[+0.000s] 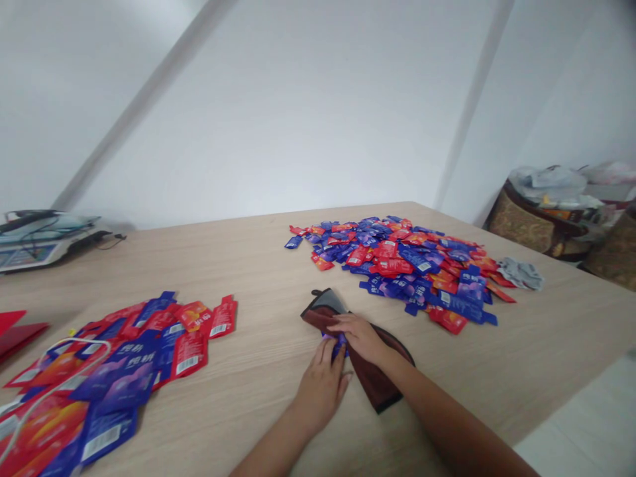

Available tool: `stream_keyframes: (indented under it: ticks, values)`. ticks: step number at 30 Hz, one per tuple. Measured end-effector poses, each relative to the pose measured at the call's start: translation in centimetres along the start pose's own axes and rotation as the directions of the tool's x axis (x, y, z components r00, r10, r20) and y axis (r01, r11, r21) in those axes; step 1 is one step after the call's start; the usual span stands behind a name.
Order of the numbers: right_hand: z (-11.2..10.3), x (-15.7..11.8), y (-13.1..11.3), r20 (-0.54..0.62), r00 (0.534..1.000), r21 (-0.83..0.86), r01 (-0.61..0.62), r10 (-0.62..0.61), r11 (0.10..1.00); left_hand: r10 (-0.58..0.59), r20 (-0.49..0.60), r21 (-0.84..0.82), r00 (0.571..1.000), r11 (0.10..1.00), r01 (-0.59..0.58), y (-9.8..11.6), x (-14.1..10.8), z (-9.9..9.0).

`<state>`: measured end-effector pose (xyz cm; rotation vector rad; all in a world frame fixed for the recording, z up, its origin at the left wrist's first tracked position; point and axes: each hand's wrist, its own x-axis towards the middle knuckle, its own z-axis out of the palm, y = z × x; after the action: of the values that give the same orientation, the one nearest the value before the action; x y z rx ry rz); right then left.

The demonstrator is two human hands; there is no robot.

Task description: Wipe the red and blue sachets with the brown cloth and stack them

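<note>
A dark maroon cloth pouch (377,384) lies flat on the wooden table (258,265) in front of me. My right hand (360,334) rests on top of the pouch, fingers pressing down near its middle. My left hand (320,384) is at the pouch's left edge, fingertips on a small purple sachet (339,347) that sits between both hands, partly hidden by them. Whether the sachet is inside or beside the pouch, I cannot tell.
A large heap of red and blue sachets (402,262) lies beyond the pouch to the right, with a grey crumpled rag (521,273) at its far end. Another spread of sachets (129,361) covers the near left. A scale (40,242) stands at the far left.
</note>
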<state>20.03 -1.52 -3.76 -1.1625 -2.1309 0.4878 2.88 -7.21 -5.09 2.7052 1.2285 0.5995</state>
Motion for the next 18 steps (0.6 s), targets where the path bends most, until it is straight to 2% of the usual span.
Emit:
stream_keyframes:
  ticks: [3,7,13,15,18]
  values:
    - [-0.3,0.0,-0.9,0.036,0.996,0.062,-0.080,0.078,0.995,-0.023,-0.042,0.002,0.999,1.000,0.023,-0.3,0.4,0.2]
    - [-0.7,0.1,-1.8,0.052,0.983,0.020,-0.175,0.174,0.984,-0.110,-0.163,-0.015,0.980,0.994,0.109,-1.3,0.7,0.5]
    - [-1.2,-0.2,-2.2,0.179,0.967,0.088,-0.201,0.183,0.976,-0.190,-0.324,-0.007,0.927,0.980,0.198,-2.2,0.9,0.5]
    - [-1.3,-0.2,-1.8,0.221,0.952,0.116,-0.241,0.211,0.964,-0.199,-0.343,-0.021,0.918,0.979,0.204,-1.9,0.9,0.4]
    - [-1.1,0.1,-1.0,0.291,0.923,0.248,-0.326,0.251,0.912,-0.194,-0.324,-0.049,0.926,0.981,0.188,-1.3,0.7,0.3]
